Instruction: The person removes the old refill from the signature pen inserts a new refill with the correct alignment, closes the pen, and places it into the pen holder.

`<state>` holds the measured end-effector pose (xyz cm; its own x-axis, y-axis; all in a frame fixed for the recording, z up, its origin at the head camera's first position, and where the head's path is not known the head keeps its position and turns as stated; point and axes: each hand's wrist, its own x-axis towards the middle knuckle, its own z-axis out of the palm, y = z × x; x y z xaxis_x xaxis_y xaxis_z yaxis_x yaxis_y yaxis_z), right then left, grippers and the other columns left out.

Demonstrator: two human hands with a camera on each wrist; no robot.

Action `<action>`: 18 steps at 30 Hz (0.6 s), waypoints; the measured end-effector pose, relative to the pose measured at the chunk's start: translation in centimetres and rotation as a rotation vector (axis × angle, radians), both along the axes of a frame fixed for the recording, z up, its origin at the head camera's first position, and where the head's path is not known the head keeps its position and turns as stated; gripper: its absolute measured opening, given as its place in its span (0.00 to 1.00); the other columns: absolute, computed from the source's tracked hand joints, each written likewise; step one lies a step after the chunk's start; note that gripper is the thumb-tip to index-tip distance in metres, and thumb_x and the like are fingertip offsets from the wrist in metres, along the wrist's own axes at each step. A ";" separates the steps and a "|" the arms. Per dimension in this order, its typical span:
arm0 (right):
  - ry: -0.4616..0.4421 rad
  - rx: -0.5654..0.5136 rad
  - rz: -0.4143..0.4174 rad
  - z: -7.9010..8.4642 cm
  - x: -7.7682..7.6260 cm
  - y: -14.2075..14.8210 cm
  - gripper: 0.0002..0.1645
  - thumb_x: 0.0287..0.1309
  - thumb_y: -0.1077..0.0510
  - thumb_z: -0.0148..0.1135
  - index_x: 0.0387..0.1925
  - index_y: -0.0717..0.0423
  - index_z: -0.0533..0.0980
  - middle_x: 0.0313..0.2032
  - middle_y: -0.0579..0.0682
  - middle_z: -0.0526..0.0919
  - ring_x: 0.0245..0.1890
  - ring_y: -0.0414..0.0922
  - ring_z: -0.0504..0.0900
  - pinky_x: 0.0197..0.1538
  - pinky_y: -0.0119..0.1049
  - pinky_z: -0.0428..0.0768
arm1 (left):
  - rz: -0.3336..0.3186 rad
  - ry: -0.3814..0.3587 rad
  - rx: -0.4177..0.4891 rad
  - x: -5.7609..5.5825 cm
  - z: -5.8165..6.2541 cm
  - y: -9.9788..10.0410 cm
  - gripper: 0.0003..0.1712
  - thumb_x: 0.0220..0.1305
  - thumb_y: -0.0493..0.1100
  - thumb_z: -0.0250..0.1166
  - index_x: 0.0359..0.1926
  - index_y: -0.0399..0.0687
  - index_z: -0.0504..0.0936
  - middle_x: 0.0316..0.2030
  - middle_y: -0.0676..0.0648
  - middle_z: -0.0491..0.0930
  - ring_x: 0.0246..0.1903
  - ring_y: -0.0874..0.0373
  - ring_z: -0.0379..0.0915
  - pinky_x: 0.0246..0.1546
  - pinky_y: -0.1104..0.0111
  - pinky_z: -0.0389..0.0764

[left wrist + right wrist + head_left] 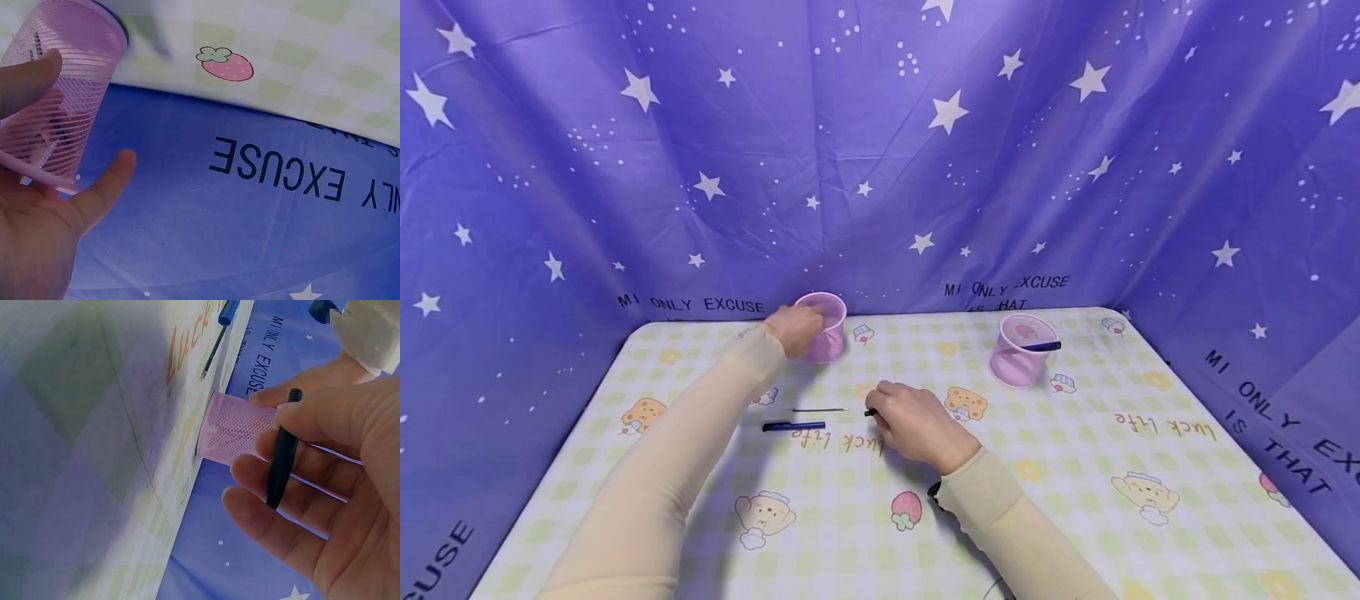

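Note:
At the back of the table, my left hand (796, 327) is at a pink mesh pen cup (832, 343). Its fingers reach inside past the rim, and the thumb lies over the outer wall in the left wrist view. The little finger (109, 187) sticks out beside the cup. My right hand (917, 421) holds a short black pen barrel (285, 456) with a threaded end, thumb on one side and fingers on the other. Left of that hand, a thin pen refill (820, 409) and a blue pen piece (795, 426) with a dark end lie on the cloth.
Further right stands a second pink mesh cup (1017, 367) with a dark blue pen (1042, 346) leaning out over its rim. A checked, printed cloth (850, 542) covers the table. Blue star-patterned curtain (880, 125) hangs close behind and along both sides.

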<state>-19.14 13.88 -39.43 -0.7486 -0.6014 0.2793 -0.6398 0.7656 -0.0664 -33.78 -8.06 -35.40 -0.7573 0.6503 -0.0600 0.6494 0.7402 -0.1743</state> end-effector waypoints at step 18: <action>0.003 -0.006 0.004 0.0 0.0 0.1 0.08 0.54 0.62 0.62 0.37 0.50 0.79 0.34 0.42 0.77 0.31 0.40 0.77 0.33 0.37 0.78 | 0.153 -0.175 0.174 -0.4 0.4 0.5 0.04 0.53 0.32 0.65 0.26 0.43 0.79 0.25 0.47 0.78 0.29 0.51 0.75 0.42 0.58 0.78</action>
<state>-19.17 13.97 -39.46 -0.7450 -0.6030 0.2851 -0.6434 0.7624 -0.0690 -34.23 -7.61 -34.99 -0.8353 0.5412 -0.0963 0.5369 0.8409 0.0688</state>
